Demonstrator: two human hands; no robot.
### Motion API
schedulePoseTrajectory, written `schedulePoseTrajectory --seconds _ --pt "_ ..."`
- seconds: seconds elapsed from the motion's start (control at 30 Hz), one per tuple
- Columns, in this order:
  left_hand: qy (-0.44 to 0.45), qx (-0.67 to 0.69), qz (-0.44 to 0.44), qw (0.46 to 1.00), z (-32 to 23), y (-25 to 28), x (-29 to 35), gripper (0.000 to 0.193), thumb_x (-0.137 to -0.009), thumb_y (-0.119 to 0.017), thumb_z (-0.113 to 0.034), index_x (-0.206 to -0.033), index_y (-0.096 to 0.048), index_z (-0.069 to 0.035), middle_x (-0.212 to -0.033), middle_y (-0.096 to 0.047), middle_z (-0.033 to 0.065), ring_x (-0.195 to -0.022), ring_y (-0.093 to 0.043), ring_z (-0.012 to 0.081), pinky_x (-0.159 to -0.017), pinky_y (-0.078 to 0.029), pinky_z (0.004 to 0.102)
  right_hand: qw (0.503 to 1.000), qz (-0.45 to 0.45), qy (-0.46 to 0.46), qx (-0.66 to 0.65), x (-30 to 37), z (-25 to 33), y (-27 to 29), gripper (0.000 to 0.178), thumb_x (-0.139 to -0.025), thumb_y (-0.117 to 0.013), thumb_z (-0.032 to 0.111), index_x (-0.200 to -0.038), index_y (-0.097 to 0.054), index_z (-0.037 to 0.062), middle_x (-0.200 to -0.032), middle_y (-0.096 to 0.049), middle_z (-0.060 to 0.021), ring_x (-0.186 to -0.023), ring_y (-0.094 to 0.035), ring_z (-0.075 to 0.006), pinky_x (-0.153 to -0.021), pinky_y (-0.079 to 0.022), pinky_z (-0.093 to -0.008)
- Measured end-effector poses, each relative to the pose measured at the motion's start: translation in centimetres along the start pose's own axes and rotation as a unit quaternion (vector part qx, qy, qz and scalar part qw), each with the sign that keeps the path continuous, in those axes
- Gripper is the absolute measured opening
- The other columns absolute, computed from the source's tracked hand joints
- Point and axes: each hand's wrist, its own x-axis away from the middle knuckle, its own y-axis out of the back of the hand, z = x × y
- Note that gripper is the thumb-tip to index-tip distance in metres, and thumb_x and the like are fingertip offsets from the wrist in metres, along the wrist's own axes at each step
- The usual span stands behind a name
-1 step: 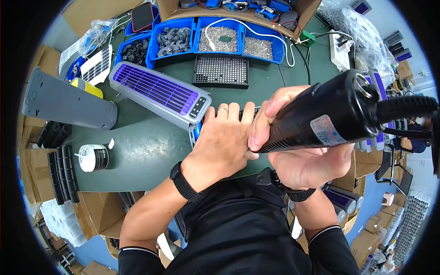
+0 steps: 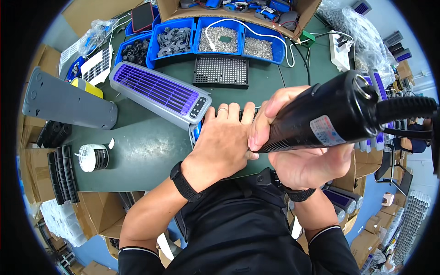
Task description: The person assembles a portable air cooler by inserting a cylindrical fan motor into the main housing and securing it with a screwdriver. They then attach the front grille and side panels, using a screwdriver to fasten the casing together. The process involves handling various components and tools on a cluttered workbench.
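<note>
My right hand (image 2: 298, 160) is wrapped around a thick black corded electric screwdriver (image 2: 302, 119), held aslant with its cord end toward the right. My left hand (image 2: 224, 137) lies palm down, fingers stretched out, over a workpiece that it mostly hides. A grey edge and a blue part (image 2: 197, 131) of that workpiece show beside the palm. The screwdriver's tip is hidden behind my hands. Just beyond my left fingers is the control-panel end of a long grey housing with a purple grille (image 2: 158, 89).
Blue bins (image 2: 173, 39) of dark parts and small metal pieces line the back, below a cardboard box (image 2: 302, 20). A black perforated tray (image 2: 221, 72) lies before them. At left are a grey casing (image 2: 68, 98) and a white-filled jar (image 2: 93, 158). A power strip (image 2: 340, 52) lies back right.
</note>
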Motion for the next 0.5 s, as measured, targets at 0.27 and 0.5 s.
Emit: schedulePoseTrajectory --seconds 0.27,0.5 --pt "-0.014 0.003 -0.008 1.0 0.0 0.3 0.0 0.088 -0.072 -0.091 -0.046 -0.137 -0.053 -0.001 -0.109 -0.063 0.0141 -0.106 -0.063 0.03 -0.091 -0.046 0.0437 0.991 0.013 -0.037 0.128 -0.4 1.1 0.1 0.11 -0.083 -0.056 0.089 -0.117 -0.055 -0.0157 -0.091 -0.064 -0.0205 -0.065 -0.065 -0.0294 -0.059 -0.054 -0.0394" --pt "0.007 -0.04 0.031 0.999 -0.1 0.7 -0.2 0.094 -0.074 -0.091 -0.044 -0.146 -0.05 0.003 -0.11 -0.061 0.014 -0.107 -0.061 0.0298 -0.092 -0.045 0.0413 0.986 0.097 0.04 0.132 -2.7 7.7 0.2 0.096 -0.101 -0.038 0.075 -0.143 -0.045 -0.0104 -0.089 -0.064 -0.0207 -0.066 -0.063 -0.0278 -0.059 -0.054 -0.0391"
